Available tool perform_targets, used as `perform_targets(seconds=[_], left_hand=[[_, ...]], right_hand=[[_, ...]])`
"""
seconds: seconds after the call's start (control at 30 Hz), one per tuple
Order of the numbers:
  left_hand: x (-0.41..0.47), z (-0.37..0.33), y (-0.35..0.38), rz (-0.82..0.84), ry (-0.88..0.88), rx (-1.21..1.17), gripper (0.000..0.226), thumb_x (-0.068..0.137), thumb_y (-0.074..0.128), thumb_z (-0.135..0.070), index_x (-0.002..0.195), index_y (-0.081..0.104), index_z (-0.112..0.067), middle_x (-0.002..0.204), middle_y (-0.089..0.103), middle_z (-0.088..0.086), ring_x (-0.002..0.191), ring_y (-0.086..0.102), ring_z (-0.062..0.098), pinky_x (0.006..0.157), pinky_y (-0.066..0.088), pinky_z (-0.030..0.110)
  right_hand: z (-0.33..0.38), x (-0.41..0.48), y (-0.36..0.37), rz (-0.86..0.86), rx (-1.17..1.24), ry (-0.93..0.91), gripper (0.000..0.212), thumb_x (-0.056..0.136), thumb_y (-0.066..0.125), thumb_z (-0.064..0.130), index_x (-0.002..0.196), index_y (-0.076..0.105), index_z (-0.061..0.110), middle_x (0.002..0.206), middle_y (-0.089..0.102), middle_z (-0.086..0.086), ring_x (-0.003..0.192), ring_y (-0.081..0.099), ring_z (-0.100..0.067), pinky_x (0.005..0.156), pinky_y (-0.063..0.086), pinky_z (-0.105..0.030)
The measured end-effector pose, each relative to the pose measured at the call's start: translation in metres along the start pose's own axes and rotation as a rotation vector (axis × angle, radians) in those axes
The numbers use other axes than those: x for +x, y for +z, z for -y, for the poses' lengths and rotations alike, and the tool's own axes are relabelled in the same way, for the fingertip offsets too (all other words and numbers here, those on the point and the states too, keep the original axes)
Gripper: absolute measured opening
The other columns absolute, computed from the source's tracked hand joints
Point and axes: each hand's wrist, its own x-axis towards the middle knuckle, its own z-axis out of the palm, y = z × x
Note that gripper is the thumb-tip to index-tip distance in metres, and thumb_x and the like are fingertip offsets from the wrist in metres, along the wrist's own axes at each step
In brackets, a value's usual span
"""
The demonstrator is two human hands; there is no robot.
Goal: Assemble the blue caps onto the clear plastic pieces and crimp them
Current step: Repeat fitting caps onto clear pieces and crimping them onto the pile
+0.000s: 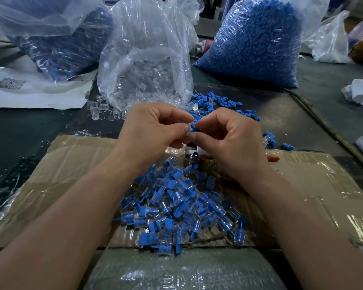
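I am watching the left hand [153, 126] pinching a clear piece [188, 130] and the right hand [224, 136] pinching a blue cap [195, 124] against it, above the box [82, 164]; both parts are looking light, stiff and slippery, so I am judging their sides the best hold.

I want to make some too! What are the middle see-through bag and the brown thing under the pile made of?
The middle bag looks like thin clear plastic film: it crinkles, shines and shows clear pieces inside. The brown sheet looks like cardboard, dull brown, probably a box flap, covered with glossy clear tape that catches light.
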Motion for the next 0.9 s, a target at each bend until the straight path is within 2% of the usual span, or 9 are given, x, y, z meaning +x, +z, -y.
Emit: perform_targets(seconds=[0.17, 0.23, 0.33, 0.47, 0.53, 0.67, 0.77, 0.9], left_hand=[[0.0, -0.004, -0.002, -0.01, -0.038, -0.054, 0.016, 0.078, 0.065, 0.003, 0.077, 0.068, -0.013, 0.059, 0.069, 0.003, 0.052, 0.065, 0.009, 0.051, 0.051, 0.016], [0.0, -0.004, -0.003, -0.004, -0.056, -0.069, 0.014, 0.078, 0.066, 0.003, 0.079, 0.068, -0.01, 0.06, 0.069, 0.004, 0.053, 0.065, 0.011, 0.051, 0.051, 0.017], [0.0, -0.005, -0.003, -0.006, -0.063, -0.068, 0.012, 0.076, 0.067, 0.003, 0.08, 0.068, -0.007, 0.065, 0.07, 0.008, 0.053, 0.066, 0.012, 0.05, 0.052, 0.018], [-0.002, -0.007, 0.0, 0.029, -0.045, -0.038, 0.017, 0.059, 0.075, -0.013, 0.075, 0.07, -0.011, 0.066, 0.07, 0.008, 0.054, 0.066, 0.013, 0.052, 0.054, 0.019], [-0.002, -0.007, 0.0, 0.029, -0.069, -0.07, 0.014, 0.06, 0.074, -0.013, 0.073, 0.07, -0.012, 0.063, 0.07, 0.006, 0.054, 0.067, 0.014, 0.051, 0.053, 0.019], [-0.001, -0.006, -0.003, 0.035, -0.132, -0.14, 0.012, 0.071, 0.069, 0.002, 0.072, 0.068, -0.009, 0.059, 0.069, 0.006, 0.052, 0.065, 0.014, 0.049, 0.052, 0.019], [0.0, -0.006, -0.004, 0.053, -0.164, -0.156, 0.012, 0.071, 0.066, 0.004, 0.073, 0.066, -0.008, 0.057, 0.067, 0.005, 0.049, 0.064, 0.013, 0.048, 0.051, 0.019], [0.0, -0.008, -0.005, 0.079, -0.178, -0.191, 0.009, 0.071, 0.066, 0.002, 0.075, 0.066, -0.006, 0.058, 0.068, 0.006, 0.051, 0.065, 0.014, 0.048, 0.051, 0.019]], right_hand=[[0.001, -0.002, 0.0, -0.036, 0.03, -0.104, 0.021, 0.072, 0.075, 0.022, 0.082, 0.06, 0.034, 0.079, 0.062, 0.016, 0.075, 0.061, -0.004, 0.066, 0.05, -0.014], [-0.001, -0.002, 0.001, -0.085, 0.04, -0.141, 0.02, 0.073, 0.073, 0.019, 0.092, 0.066, 0.022, 0.083, 0.064, 0.014, 0.08, 0.063, -0.003, 0.071, 0.051, -0.013], [-0.003, -0.002, 0.002, -0.145, -0.035, -0.214, 0.028, 0.076, 0.07, 0.018, 0.102, 0.067, 0.007, 0.09, 0.064, 0.007, 0.087, 0.063, -0.005, 0.077, 0.052, -0.017], [-0.006, -0.001, 0.003, -0.134, -0.122, -0.267, 0.026, 0.078, 0.068, 0.017, 0.1, 0.069, 0.003, 0.093, 0.07, -0.005, 0.086, 0.066, -0.01, 0.078, 0.054, -0.026], [-0.006, 0.0, 0.003, -0.131, -0.115, -0.263, 0.027, 0.078, 0.067, 0.019, 0.1, 0.069, 0.002, 0.093, 0.071, -0.007, 0.087, 0.065, -0.01, 0.079, 0.053, -0.025], [-0.006, 0.001, 0.002, -0.105, -0.057, -0.233, 0.03, 0.077, 0.067, 0.022, 0.101, 0.069, 0.004, 0.093, 0.065, 0.005, 0.089, 0.063, -0.007, 0.078, 0.051, -0.017], [-0.007, 0.0, 0.001, -0.047, -0.011, -0.207, 0.034, 0.075, 0.071, 0.019, 0.106, 0.066, 0.007, 0.091, 0.062, 0.01, 0.086, 0.062, -0.006, 0.076, 0.051, -0.014], [-0.009, 0.0, 0.002, -0.041, 0.106, -0.15, 0.03, 0.076, 0.071, 0.012, 0.103, 0.061, 0.021, 0.087, 0.06, 0.021, 0.084, 0.062, 0.003, 0.075, 0.049, -0.01]])
